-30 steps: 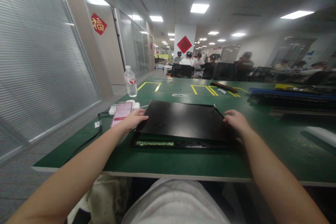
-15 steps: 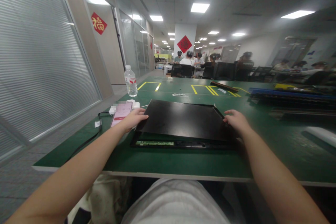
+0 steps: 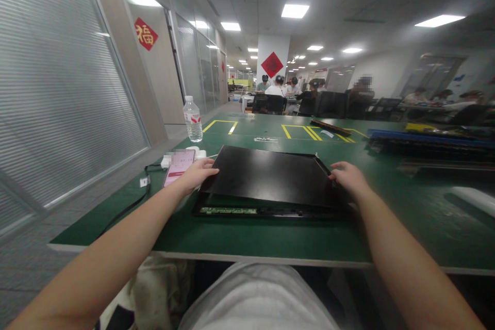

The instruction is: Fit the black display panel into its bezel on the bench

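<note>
A thin, glossy black panel (image 3: 270, 175) lies tilted over a dark rectangular frame (image 3: 301, 213) on the green table. Its near edge sits above the frame's front rail, leaving a gap. Along the left part of that rail runs a narrow green circuit board (image 3: 228, 211). My left hand (image 3: 198, 174) is closed on the panel's left edge, thumb on top and fingers partly hidden. At the right edge, my right hand (image 3: 348, 178) pinches the panel beside the frame's side rail; the exact contact under its fingers is hidden.
A phone (image 3: 180, 166) and white adapters with a black cable lie left of my left hand. Behind them stands a water bottle (image 3: 192, 119). Dark strips and a blue-edged stack (image 3: 421, 142) lie at the right, near a white object (image 3: 474, 200). People sit at farther tables.
</note>
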{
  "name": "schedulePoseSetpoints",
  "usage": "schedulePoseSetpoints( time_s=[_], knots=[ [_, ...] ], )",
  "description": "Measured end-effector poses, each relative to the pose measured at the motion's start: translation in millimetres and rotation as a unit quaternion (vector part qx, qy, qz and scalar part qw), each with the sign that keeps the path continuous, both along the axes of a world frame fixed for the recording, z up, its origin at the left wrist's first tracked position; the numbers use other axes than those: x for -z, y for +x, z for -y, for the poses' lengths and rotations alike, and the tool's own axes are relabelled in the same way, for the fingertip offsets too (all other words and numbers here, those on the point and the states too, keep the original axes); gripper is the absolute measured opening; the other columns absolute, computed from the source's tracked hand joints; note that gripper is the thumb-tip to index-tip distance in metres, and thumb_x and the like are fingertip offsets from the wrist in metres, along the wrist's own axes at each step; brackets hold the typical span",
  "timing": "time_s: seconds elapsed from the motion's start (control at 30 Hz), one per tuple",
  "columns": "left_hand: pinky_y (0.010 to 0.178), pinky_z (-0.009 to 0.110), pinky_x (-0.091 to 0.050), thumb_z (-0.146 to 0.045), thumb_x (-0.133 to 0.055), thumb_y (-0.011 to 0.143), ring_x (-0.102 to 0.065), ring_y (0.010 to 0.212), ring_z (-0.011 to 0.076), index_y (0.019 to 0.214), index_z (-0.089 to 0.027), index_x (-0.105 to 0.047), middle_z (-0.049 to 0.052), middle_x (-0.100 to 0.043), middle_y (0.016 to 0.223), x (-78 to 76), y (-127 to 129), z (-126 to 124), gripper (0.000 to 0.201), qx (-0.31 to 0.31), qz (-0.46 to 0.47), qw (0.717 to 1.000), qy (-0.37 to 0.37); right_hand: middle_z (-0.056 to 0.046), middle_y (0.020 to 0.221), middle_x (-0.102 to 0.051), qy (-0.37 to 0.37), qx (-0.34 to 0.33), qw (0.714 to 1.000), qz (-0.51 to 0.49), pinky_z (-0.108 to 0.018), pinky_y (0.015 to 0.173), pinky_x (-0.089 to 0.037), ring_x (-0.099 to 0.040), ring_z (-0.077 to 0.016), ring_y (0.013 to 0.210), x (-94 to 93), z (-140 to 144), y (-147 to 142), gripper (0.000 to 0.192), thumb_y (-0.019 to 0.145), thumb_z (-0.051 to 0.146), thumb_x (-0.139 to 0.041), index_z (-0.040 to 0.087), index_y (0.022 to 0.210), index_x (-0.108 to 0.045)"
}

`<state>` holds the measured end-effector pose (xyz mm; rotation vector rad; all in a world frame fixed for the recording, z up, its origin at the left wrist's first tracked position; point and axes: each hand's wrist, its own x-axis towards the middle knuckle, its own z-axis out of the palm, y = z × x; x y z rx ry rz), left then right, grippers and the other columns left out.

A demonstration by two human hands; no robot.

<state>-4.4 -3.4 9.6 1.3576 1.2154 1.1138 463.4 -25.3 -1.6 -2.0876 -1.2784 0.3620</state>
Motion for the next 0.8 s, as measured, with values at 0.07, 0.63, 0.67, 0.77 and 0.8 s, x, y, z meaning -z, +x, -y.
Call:
schedulePoseSetpoints(
  time_s=[0.07,0.63,0.67,0.77,0.8],
  knots=[
    [0.073,0.037,-0.054,-0.027,-0.087,0.050,-0.072,0.076,0.0250,0.087,-0.017,-0.065,0.003,-0.074,0.075,0.7,-0.6,-0.8,0.044,0.001,0.000,1.000,-0.002,-0.004,0.083,-0.075,0.001,0.002,1.000,-0.002,-0.030,0.069,-0.047,-0.066,-0.0202,0.076,0.7,-0.6,0.6,0.043,0.070,0.017,-0.058,0.019,0.112,-0.068],
    [0.080,0.041,-0.055,-0.025,-0.088,0.049,-0.073,0.085,0.0290,0.088,-0.016,-0.067,0.005,-0.075,0.080,1.1,-1.6,-0.8,0.046,-0.020,-0.005,1.000,-0.013,-0.005,0.084,-0.076,0.022,0.003,0.999,-0.044,-0.028,0.067,-0.049,-0.067,-0.0193,0.076,7.9,-2.9,6.0,0.040,0.070,0.019,-0.059,0.019,0.109,-0.070],
    [0.082,0.041,-0.055,-0.025,-0.088,0.049,-0.073,0.087,0.0291,0.088,-0.016,-0.067,0.005,-0.075,0.080,0.8,-1.5,-0.5,0.046,-0.021,-0.006,1.000,-0.010,-0.006,0.085,-0.076,0.021,0.005,0.999,-0.041,-0.028,0.068,-0.049,-0.067,-0.0198,0.077,9.0,-3.6,7.3,0.040,0.070,0.020,-0.059,0.019,0.108,-0.071],
    [0.084,0.040,-0.057,-0.025,-0.089,0.053,-0.074,0.088,0.0280,0.091,-0.017,-0.066,0.006,-0.076,0.084,1.1,-1.1,-0.1,0.045,-0.026,0.000,1.000,-0.009,-0.007,0.089,-0.076,0.008,0.010,1.000,-0.022,-0.029,0.068,-0.050,-0.067,-0.0207,0.080,10.1,-5.6,9.8,0.037,0.071,0.022,-0.061,0.019,0.106,-0.072],
    [0.083,0.040,-0.057,-0.025,-0.089,0.054,-0.074,0.087,0.0270,0.092,-0.017,-0.065,0.006,-0.077,0.086,1.6,-0.9,-0.2,0.045,-0.026,0.009,1.000,-0.011,-0.007,0.090,-0.076,0.003,0.010,1.000,-0.017,-0.029,0.068,-0.050,-0.067,-0.0206,0.080,10.1,-6.3,10.3,0.036,0.071,0.022,-0.062,0.019,0.105,-0.072]
  ],
)
